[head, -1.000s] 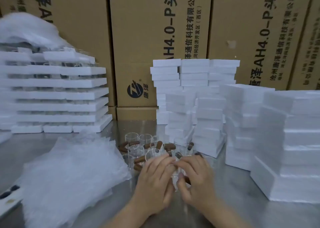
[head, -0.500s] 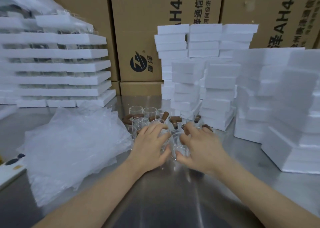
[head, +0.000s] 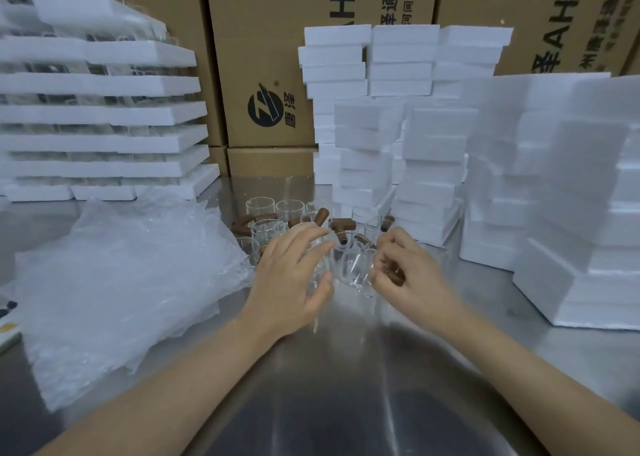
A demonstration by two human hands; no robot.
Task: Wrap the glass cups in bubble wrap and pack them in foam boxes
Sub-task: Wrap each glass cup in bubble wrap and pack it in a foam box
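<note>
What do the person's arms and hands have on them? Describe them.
Nothing is worn: the left hand and right hand are bare, without gloves, rings or a watch in view, and both forearms show no sleeves up to the frame's edge.

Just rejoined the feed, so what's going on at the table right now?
A person holds one glass cup between both hands at the steel table: the right hand pinches its brown handle, the left hand curls round its side. Whether wrap is on it yet is unclear. The bubble wrap pile lies to the left, more cups stand behind, and stacked foam boxes stand at right.
</note>
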